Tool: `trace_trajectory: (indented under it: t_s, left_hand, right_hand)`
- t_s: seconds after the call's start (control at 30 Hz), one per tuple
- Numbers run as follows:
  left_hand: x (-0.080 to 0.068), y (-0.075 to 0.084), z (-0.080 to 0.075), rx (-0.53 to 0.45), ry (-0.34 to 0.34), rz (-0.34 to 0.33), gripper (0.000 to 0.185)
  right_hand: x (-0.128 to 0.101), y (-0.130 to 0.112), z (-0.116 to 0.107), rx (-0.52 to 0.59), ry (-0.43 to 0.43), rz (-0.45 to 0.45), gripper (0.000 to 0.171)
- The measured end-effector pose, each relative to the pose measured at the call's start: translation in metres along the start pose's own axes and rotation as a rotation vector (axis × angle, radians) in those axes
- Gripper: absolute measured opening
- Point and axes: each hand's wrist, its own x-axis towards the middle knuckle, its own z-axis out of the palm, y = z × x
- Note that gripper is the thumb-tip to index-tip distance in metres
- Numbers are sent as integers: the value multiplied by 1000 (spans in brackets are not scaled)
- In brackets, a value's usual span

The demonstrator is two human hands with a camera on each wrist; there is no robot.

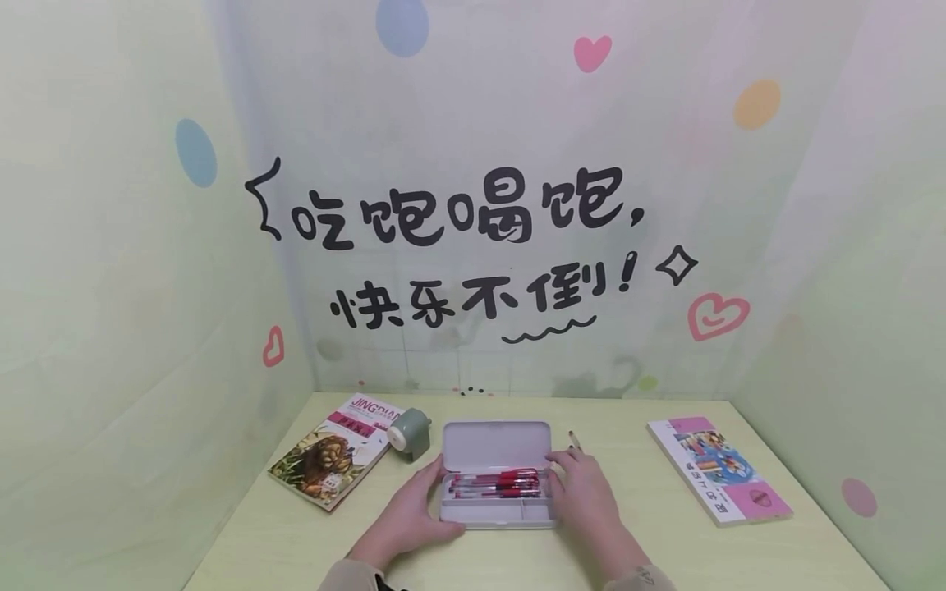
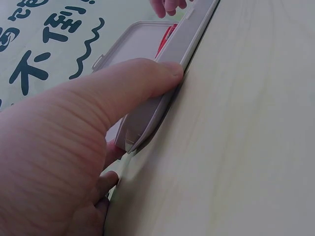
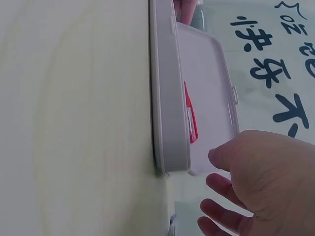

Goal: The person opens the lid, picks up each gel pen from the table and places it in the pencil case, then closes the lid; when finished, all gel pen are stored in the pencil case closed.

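We brace the open pencil case (image 1: 497, 483) on the worktop (image 1: 665, 542): left hand (image 1: 411, 510) grips its end, right hand (image 1: 584, 492) rests loosely opposite, steadying it.

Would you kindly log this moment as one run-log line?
pencil case: open, red pens inside | left hand: holds left end | right hand: at right end
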Motion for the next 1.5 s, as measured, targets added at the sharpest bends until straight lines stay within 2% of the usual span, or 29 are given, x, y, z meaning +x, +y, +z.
trace_trajectory:
  t_s: [0.33, 0.67, 1.13, 1.5]
  left_hand:
    - [0, 0, 0, -3, 1, -9, 135]
    - [-1, 2, 1, 2, -4, -6, 134]
    - [-2, 1, 0, 8, 0, 10, 136]
    - [-2, 3, 0, 9, 4, 16, 135]
  right_hand:
    - [-2, 37, -16, 7, 41, 142, 32]
    - [-8, 53, -22, -17, -28, 256, 41]
    - [-7, 61, -16, -64, -74, 278, 34]
    - [-7, 60, -20, -36, -91, 334, 29]
